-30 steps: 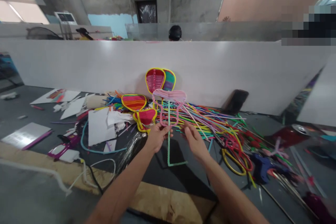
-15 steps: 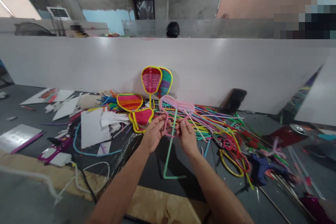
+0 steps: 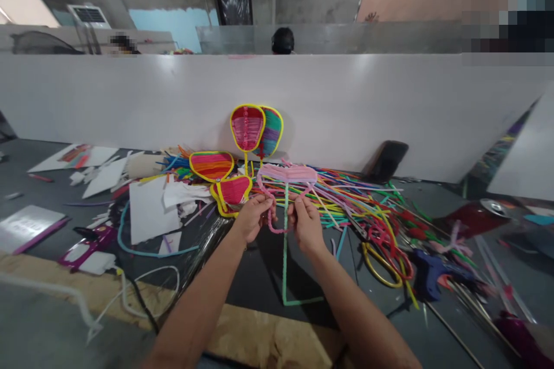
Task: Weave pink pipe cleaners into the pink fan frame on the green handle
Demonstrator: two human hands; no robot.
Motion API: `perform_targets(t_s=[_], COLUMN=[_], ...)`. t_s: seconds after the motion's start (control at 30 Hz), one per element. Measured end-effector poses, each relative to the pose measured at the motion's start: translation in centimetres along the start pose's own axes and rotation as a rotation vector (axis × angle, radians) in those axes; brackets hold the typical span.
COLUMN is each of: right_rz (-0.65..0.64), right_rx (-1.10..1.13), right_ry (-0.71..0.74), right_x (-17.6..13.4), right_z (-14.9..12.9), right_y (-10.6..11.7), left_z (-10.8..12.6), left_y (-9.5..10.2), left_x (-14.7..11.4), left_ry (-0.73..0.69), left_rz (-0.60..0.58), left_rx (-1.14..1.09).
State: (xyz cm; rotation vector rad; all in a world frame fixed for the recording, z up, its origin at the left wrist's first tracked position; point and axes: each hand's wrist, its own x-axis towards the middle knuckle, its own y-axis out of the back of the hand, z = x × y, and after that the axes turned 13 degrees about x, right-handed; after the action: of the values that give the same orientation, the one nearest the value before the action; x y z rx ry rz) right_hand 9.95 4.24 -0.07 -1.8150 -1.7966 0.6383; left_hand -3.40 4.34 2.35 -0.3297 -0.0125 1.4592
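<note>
In the middle of the frame we hold the pink piece (image 3: 288, 173) over the table (image 3: 255, 282), our left hand (image 3: 252, 218) pinching its left edge, our right hand (image 3: 308, 223) its right. The green stem (image 3: 284, 268) runs down between them and bends right at its lower end; whether our right fingers also grip it, we cannot tell. Right of centre lie loose coloured strips (image 3: 346, 193), near a phone (image 3: 387, 161).

Pink frame (image 3: 298, 174), green stem (image 3: 284, 268), yellow-rimmed striped fan (image 3: 212, 168)
</note>
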Motion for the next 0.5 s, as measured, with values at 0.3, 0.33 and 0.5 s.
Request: perform_targets(t_s=[0.3,0.33,0.5], right_rz=[-0.037,-0.036,-0.021], right_rx=[-0.119,-0.141,-0.238], right_ry=[-0.021,-0.023,-0.003], right_x=[-0.1,-0.1,0.3], right_z=[-0.6,-0.7,-0.8], right_y=[-0.2,-0.2,0.2], left_z=[-0.4,-0.6,-0.7], left_y=[0.7,0.8,0.7], left_x=[-0.2,-0.2,-0.4], left_ry=[-0.022,-0.017,0.002], left_rz=[-0.328,-0.326,-0.319], left_rx=[-0.223,-0.228,-0.207])
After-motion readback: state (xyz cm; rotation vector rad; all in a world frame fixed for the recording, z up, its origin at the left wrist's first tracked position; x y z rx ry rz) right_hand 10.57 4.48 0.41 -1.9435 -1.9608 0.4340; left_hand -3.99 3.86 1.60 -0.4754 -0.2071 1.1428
